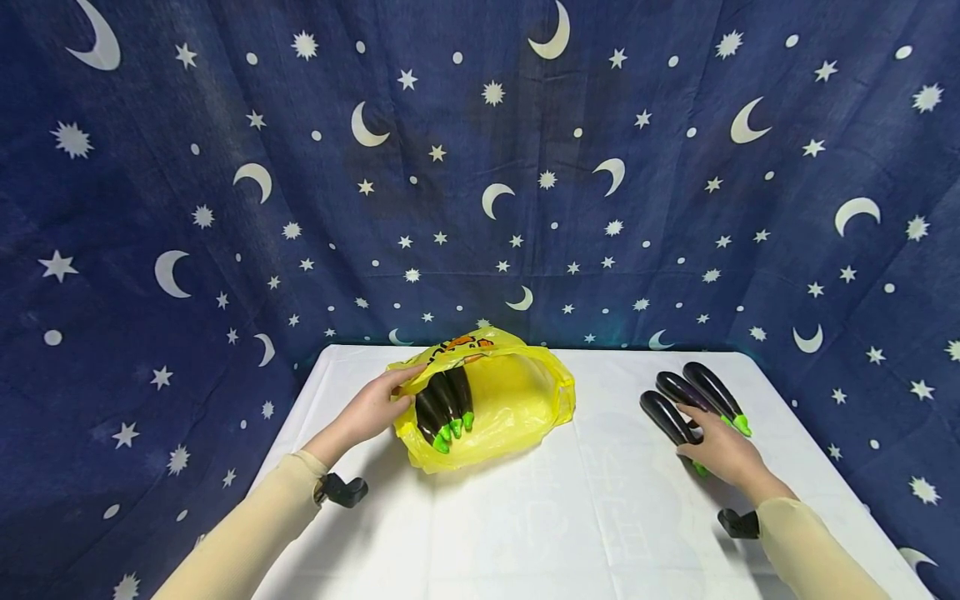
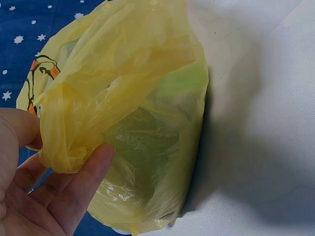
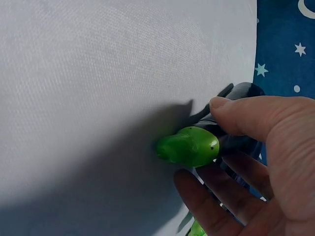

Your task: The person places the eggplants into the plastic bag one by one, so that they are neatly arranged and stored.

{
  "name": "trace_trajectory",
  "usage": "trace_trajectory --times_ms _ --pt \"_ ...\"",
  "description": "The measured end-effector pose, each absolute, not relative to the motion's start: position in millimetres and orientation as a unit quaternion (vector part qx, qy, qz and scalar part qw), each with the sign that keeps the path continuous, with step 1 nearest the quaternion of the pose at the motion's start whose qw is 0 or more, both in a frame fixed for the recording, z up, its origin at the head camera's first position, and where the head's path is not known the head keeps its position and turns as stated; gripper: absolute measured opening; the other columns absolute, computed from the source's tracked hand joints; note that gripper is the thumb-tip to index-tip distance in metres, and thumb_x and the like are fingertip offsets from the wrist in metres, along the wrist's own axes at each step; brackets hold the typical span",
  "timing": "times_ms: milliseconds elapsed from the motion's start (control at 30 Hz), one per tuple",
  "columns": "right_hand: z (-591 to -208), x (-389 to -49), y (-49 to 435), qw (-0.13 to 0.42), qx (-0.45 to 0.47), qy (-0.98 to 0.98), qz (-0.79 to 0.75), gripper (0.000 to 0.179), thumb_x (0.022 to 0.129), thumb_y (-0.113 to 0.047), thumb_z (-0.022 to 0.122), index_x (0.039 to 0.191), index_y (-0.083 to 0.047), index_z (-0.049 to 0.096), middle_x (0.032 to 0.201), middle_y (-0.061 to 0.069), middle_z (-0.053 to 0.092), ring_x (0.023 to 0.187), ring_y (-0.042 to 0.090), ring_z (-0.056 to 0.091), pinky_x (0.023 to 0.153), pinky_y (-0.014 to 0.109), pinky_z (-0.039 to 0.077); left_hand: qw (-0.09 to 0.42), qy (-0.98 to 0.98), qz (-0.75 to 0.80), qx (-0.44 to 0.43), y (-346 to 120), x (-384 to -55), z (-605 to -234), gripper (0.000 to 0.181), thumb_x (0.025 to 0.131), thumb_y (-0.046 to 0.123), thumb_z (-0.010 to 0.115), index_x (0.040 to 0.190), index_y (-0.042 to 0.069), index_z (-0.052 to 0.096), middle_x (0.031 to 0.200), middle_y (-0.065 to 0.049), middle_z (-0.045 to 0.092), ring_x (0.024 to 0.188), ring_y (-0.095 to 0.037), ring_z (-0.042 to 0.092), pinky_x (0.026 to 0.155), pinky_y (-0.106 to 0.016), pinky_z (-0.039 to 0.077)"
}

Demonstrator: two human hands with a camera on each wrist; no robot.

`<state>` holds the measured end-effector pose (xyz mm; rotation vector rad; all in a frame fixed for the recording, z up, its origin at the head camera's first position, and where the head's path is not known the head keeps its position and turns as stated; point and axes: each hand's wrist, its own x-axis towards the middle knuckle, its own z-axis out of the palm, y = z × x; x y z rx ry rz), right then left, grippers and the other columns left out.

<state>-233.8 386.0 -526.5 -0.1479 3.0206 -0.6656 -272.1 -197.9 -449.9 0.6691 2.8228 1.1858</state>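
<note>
On the left of the table in the head view, a yellow plastic bag (image 1: 517, 408) lies on its side with its mouth facing the front. Several dark eggplants (image 1: 442, 402) with green caps rest inside it. My left hand (image 1: 375, 407) pinches the gathered edge of the bag between thumb and fingers. At the right, my right hand (image 1: 722, 450) grips the nearest of three eggplants, this eggplant (image 1: 663, 415) lying between thumb and fingers. Its green cap (image 3: 189, 147) points out past the hand in the right wrist view. Its middle is partly hidden by the fingers.
Two more eggplants, one in the middle (image 1: 678, 388) and one outermost (image 1: 711, 387), lie just beyond the right hand. A white cloth covers the table (image 1: 540, 517). A dark blue curtain (image 1: 450, 192) with moons and stars stands behind and at both sides.
</note>
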Motion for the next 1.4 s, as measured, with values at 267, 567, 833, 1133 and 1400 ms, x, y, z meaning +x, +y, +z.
trace_trajectory --times_ms 267,567,833,1133,1400 --pt "-523 -236 387 0.032 -0.045 0.973 -0.222 0.078 0.088 -0.023 0.078 0.153 -0.001 0.041 0.129 0.033 0.059 0.11 0.048 0.061 0.079 0.061 0.051 0.004 0.9 0.381 0.212 -197 -272 -450 0.057 0.096 0.002 0.06 0.152 0.009 0.051 0.151 -0.013 0.052 0.132 -0.032 0.051 0.108 -0.053 0.044" --pt "-518 -243 382 0.036 -0.04 0.974 -0.222 0.078 0.089 -0.023 0.076 0.156 -0.006 0.04 0.136 0.035 0.055 0.119 0.055 0.054 0.085 0.071 0.046 0.012 0.905 0.374 0.204 -196 -273 -448 0.057 0.098 0.005 0.059 0.153 0.011 0.05 0.153 -0.01 0.05 0.136 -0.031 0.049 0.109 -0.052 0.043" --pt "-515 -246 383 0.04 -0.061 0.971 -0.226 0.075 0.088 -0.017 0.075 0.154 -0.002 0.042 0.133 0.034 0.057 0.117 0.051 0.057 0.085 0.065 0.049 0.016 0.904 0.376 0.202 -195 -273 -447 0.057 0.097 0.005 0.059 0.153 0.014 0.05 0.154 -0.009 0.049 0.134 -0.029 0.05 0.109 -0.051 0.043" --pt "-512 -248 382 0.06 -0.066 0.969 -0.231 0.074 0.089 -0.014 0.073 0.154 -0.001 0.041 0.132 0.033 0.057 0.115 0.048 0.058 0.084 0.062 0.05 0.02 0.906 0.373 0.199 -194 -274 -446 0.057 0.097 0.004 0.06 0.153 0.012 0.05 0.154 -0.01 0.049 0.134 -0.03 0.05 0.109 -0.051 0.043" --pt "-507 -248 380 0.064 -0.072 0.96 -0.264 0.073 0.091 -0.014 0.073 0.155 -0.001 0.04 0.132 0.034 0.056 0.113 0.048 0.059 0.084 0.06 0.05 0.018 0.906 0.371 0.2 -195 -274 -446 0.057 0.097 0.005 0.06 0.153 0.011 0.05 0.154 -0.01 0.049 0.135 -0.031 0.05 0.11 -0.051 0.043"
